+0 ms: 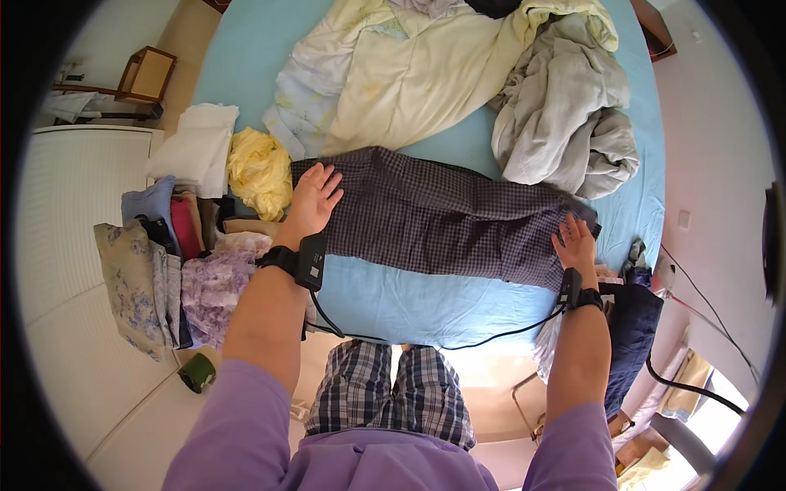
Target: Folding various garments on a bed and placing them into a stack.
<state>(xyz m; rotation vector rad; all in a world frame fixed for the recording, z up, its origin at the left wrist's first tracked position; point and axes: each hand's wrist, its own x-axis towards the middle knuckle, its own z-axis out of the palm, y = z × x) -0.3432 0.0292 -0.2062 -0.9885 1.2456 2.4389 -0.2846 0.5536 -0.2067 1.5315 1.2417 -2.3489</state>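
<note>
A dark checked piece of clothing (430,221) lies lengthwise across the light blue bed sheet (430,307) in front of me. Over its left end is my left hand (316,197), palm partly up and fingers spread, with nothing in it. My right hand (576,242) is at the opposite end, fingers apart and pointing away from me. Whether either hand presses on the cloth is hard to tell. Black devices (311,262) with cables are strapped to both wrists. A crumpled yellow cloth (259,173) sits just left of my left hand.
Beyond the garment lie a cream quilt (417,80) and a rumpled grey cover (559,116). Folded clothes (138,276) and a white cloth (196,147) are stacked at left. Dark navy clothing (635,331) hangs at right. A green cylindrical container (198,372) is low at left.
</note>
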